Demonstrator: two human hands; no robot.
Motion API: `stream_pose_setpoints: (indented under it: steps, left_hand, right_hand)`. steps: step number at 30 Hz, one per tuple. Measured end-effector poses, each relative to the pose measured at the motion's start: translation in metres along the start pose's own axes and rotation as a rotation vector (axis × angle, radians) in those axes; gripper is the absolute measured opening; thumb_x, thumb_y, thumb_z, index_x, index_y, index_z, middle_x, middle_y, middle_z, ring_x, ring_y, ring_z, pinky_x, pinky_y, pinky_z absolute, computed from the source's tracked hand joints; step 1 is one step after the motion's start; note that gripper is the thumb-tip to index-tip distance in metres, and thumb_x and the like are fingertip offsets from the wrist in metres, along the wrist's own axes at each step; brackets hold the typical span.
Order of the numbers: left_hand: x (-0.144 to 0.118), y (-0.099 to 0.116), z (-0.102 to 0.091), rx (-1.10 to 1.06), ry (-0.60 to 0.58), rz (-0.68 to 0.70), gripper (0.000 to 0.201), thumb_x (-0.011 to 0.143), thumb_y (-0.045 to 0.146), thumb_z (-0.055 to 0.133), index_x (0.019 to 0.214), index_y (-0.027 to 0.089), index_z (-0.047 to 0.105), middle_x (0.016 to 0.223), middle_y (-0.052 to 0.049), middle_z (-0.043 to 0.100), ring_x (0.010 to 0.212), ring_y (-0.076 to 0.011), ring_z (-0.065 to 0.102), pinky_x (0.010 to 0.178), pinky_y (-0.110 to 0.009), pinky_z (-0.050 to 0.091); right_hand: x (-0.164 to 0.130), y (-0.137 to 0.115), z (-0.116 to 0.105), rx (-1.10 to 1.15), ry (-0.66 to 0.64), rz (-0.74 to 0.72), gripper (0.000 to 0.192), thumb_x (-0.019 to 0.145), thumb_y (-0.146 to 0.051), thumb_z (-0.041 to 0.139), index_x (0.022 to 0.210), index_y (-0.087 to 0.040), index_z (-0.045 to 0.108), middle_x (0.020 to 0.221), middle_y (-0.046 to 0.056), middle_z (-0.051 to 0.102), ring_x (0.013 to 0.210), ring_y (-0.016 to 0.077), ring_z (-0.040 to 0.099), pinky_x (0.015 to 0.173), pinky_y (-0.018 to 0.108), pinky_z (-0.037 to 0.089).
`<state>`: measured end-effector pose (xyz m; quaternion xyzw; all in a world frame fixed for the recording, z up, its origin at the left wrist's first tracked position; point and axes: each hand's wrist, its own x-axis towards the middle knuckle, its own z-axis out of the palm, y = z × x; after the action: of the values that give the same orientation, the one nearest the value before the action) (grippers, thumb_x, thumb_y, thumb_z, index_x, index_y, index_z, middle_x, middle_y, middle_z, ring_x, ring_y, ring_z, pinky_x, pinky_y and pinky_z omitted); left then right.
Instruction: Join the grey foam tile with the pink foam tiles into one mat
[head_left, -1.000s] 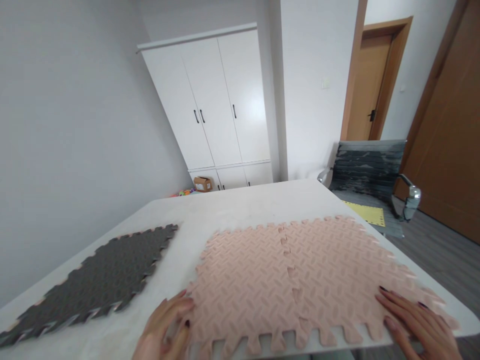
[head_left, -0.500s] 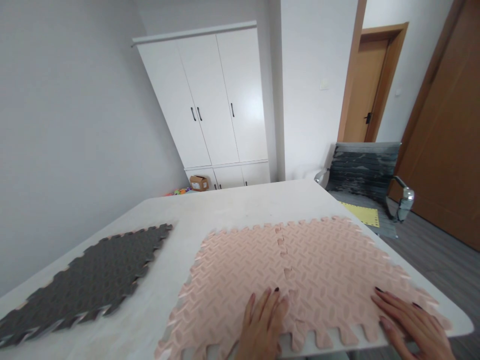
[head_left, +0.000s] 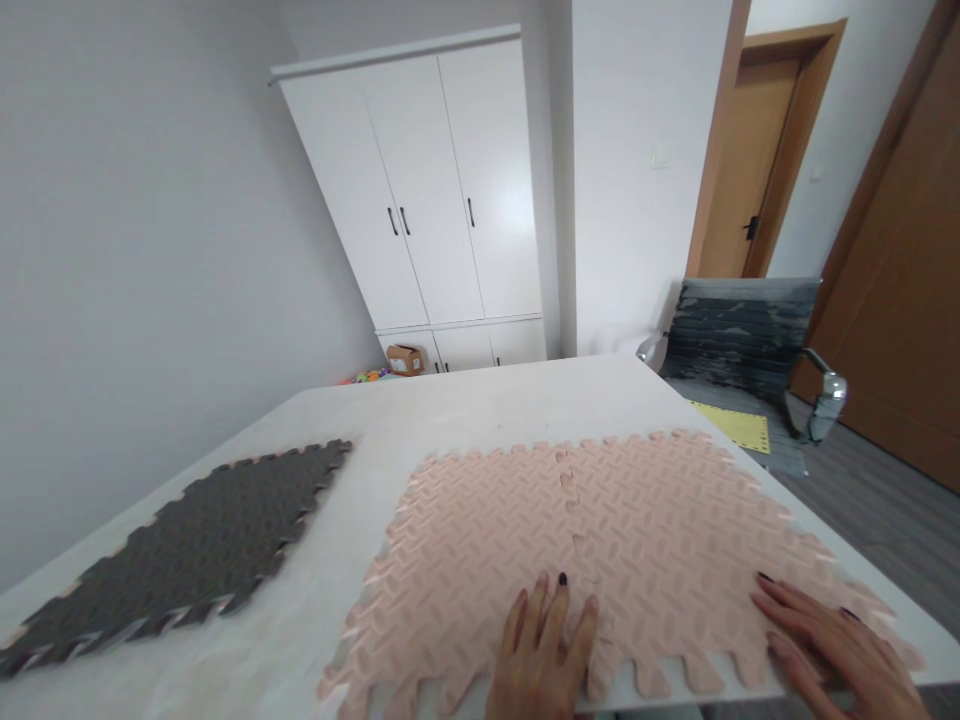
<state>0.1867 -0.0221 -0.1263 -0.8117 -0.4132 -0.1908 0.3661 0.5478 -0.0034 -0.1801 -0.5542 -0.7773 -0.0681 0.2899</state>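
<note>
White table [head_left: 480,410] bears pink mats [head_left: 600,520].

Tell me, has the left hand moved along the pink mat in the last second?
Yes. The left hand slid right, from the pink mat's left corner to its centre seam.

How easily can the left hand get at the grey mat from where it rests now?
Probably yes: the left hand lies flat on the pink mat, and only bare table separates it from the grey mat.
</note>
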Motion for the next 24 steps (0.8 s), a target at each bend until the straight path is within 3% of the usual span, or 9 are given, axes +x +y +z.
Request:
stream_pose_setpoints:
  steps: [3,6,10,13,16,20,24]
  left_hand:
    - [0.002,0.002,-0.005,-0.101,0.073,0.005,0.041,0.087,0.041,0.035,0.119,0.028,0.056,0.114,-0.001,0.065,0.112,-0.0182,0.054,0.093,-0.030,0.037]
    - [0.005,0.003,-0.009,-0.137,0.098,-0.002,0.038,0.087,0.035,0.036,0.115,0.027,0.059,0.116,0.000,0.064,0.112,-0.0163,0.054,0.092,-0.028,0.039]
    - [0.005,0.002,-0.011,-0.120,0.089,0.021,0.036,0.085,0.032,0.039,0.114,0.027,0.060,0.116,0.003,0.064,0.111,-0.0152,0.055,0.091,-0.026,0.041]
    - [0.005,0.001,-0.010,-0.128,0.109,0.014,0.036,0.086,0.031,0.039,0.114,0.027,0.059,0.116,0.002,0.064,0.111,-0.0140,0.055,0.090,-0.024,0.042]
    - [0.003,0.001,-0.006,-0.124,0.156,0.019,0.034,0.087,0.030,0.039,0.113,0.029,0.059,0.113,0.003,0.065,0.109,-0.0127,0.056,0.090,-0.023,0.042]
    - [-0.001,0.004,0.003,-0.131,0.207,-0.028,0.027,0.087,0.025,0.044,0.103,0.031,0.064,0.109,0.005,0.067,0.107,-0.0116,0.058,0.094,-0.022,0.042]
    - [-0.004,0.005,0.008,-0.131,0.220,-0.023,0.030,0.087,0.021,0.043,0.106,0.031,0.063,0.111,0.005,0.066,0.106,-0.0103,0.059,0.094,-0.021,0.043]
  right_hand:
    - [0.013,-0.001,-0.009,0.056,-0.093,0.086,0.038,0.080,-0.050,0.051,0.111,-0.031,0.062,0.122,0.003,0.060,0.110,0.0282,0.056,0.091,0.051,0.046]
    - [0.040,-0.019,-0.015,0.121,-0.124,0.125,0.040,0.082,-0.052,0.045,0.107,-0.029,0.065,0.115,0.006,0.064,0.103,0.0283,0.060,0.090,0.052,0.048]
    - [0.090,-0.076,-0.024,0.232,-0.233,-0.018,0.040,0.087,-0.042,0.038,0.115,-0.026,0.061,0.126,0.008,0.057,0.115,0.0257,0.053,0.099,0.049,0.041]
    - [0.120,-0.127,-0.027,0.337,-0.446,-0.191,0.045,0.089,-0.037,0.037,0.131,-0.025,0.046,0.140,0.007,0.043,0.126,0.0206,0.043,0.105,0.040,0.037]
    - [0.129,-0.165,-0.019,0.321,-0.617,-0.283,0.045,0.086,-0.025,0.037,0.130,-0.019,0.047,0.138,0.008,0.046,0.127,0.0210,0.040,0.107,0.040,0.034]
    - [0.126,-0.188,-0.004,0.198,-0.649,-0.197,0.049,0.082,-0.014,0.034,0.129,-0.009,0.047,0.137,0.014,0.045,0.129,0.0268,0.036,0.106,0.048,0.030]
    - [0.139,-0.191,-0.005,0.207,-0.602,-0.199,0.035,0.081,-0.017,0.037,0.106,-0.014,0.062,0.112,0.011,0.063,0.110,0.0244,0.054,0.099,0.042,0.038]
